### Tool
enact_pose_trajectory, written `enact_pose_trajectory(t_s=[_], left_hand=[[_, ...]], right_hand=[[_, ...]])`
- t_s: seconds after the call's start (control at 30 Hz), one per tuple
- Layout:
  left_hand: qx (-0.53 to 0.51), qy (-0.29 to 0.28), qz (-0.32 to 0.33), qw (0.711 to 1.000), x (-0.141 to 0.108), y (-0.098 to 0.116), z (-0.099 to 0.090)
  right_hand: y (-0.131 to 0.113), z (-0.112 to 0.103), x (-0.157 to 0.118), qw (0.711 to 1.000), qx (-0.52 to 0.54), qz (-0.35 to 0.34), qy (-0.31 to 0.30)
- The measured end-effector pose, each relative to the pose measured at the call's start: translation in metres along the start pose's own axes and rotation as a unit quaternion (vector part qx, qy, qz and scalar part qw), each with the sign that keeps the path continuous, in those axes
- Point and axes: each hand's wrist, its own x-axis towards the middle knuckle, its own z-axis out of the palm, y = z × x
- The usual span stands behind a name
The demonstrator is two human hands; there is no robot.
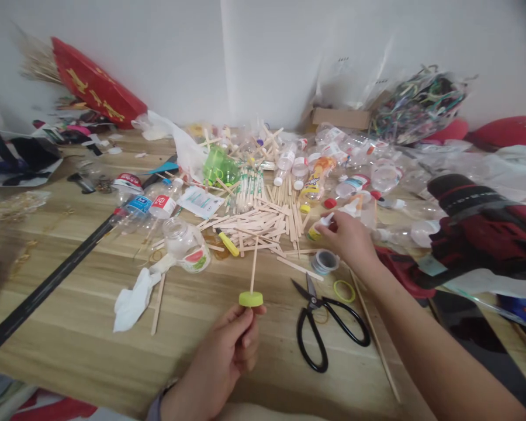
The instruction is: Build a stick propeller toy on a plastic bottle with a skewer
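Yellow-green cap (251, 300) with stick (254, 266) | left hand (233, 341) pinching it | right hand (349, 235) pinching bottle (314, 234) | scissors (314, 302) between, sticks (259, 225) beyond

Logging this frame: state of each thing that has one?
Left hand: closed on the cap
Cap: held, stick upright on it
Right hand: at a small bottle, grip unclear
Scissors: blades open, lying down
Jar: standing, no lid on
Yellow cutter: lying down, blade unclear
Tissue: crumpled

A pale grey wall (272, 58) is standing behind the wood-grained desk (85, 286), while a faint vertical line (224, 58) is running down it.
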Motion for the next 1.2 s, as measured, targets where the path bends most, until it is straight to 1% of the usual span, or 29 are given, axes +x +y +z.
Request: enact_pose_trajectory(t_s=[0.1, 0.17, 0.23, 0.33, 0.37, 0.4, 0.43, 0.47, 0.5, 0.53, 0.6, 0.63, 0.77, 0.83, 0.87, 0.9, 1.03, 1.2], left_hand=[[0.001, -0.008, -0.003, 1.0, 0.001, 0.001, 0.002], [-0.001, -0.013, -0.01, 1.0, 0.002, 0.002, 0.003], [-0.009, -0.012, -0.022, 1.0, 0.003, 0.003, 0.004], [-0.02, -0.003, -0.042, 0.999, 0.005, 0.004, 0.005], [-0.021, -0.001, -0.047, 0.999, 0.007, 0.004, 0.006], [-0.019, 0.0, -0.052, 0.998, 0.008, 0.004, 0.007], [-0.017, 0.001, -0.054, 0.998, 0.009, 0.004, 0.009], [-0.013, 0.002, -0.053, 0.999, 0.01, 0.004, 0.011], [-0.009, 0.002, -0.052, 0.999, 0.011, 0.003, 0.013], [-0.004, 0.003, -0.049, 0.999, 0.011, 0.002, 0.016], [0.007, 0.005, -0.05, 0.999, 0.012, 0.0, 0.021], [0.013, 0.005, -0.053, 0.999, 0.012, -0.002, 0.023], [0.039, 0.002, -0.07, 0.997, 0.011, -0.007, 0.026], [0.049, -0.01, -0.075, 0.996, 0.01, -0.008, 0.024], [0.054, -0.021, -0.079, 0.995, 0.009, -0.009, 0.023], [0.058, -0.034, -0.086, 0.994, 0.009, -0.01, 0.022], [0.06, -0.068, -0.111, 0.99, 0.009, -0.013, 0.016], [0.04, -0.078, -0.113, 0.99, 0.012, -0.016, 0.012]], right_hand=[[0.008, 0.007, 0.0, 1.0, 0.002, 0.012, -0.027], [0.01, 0.002, -0.006, 0.999, 0.005, 0.019, -0.031], [0.008, -0.009, -0.016, 0.999, 0.004, 0.021, -0.024], [-0.004, -0.025, -0.046, 1.0, 0.008, 0.009, -0.003], [-0.011, -0.028, -0.059, 0.999, 0.032, -0.001, 0.002], [-0.019, -0.029, -0.073, 0.997, 0.072, -0.008, -0.019], [-0.029, -0.028, -0.086, 0.989, 0.126, -0.009, -0.073], [-0.038, -0.025, -0.099, 0.971, 0.192, -0.005, -0.142], [-0.048, -0.021, -0.11, 0.94, 0.26, 0.005, -0.221], [-0.057, -0.016, -0.12, 0.9, 0.329, 0.026, -0.285], [-0.071, -0.005, -0.134, 0.815, 0.452, 0.06, -0.356], [-0.076, 0.0, -0.138, 0.779, 0.497, 0.084, -0.373], [-0.086, 0.011, -0.148, 0.656, 0.619, 0.225, -0.37], [-0.085, 0.013, -0.146, 0.6, 0.657, 0.258, -0.376], [-0.084, 0.013, -0.144, 0.584, 0.669, 0.268, -0.373], [-0.083, 0.013, -0.14, 0.577, 0.677, 0.282, -0.36], [-0.076, 0.013, -0.117, 0.567, 0.697, 0.338, -0.281], [-0.074, 0.023, -0.097, 0.538, 0.719, 0.347, -0.27]])
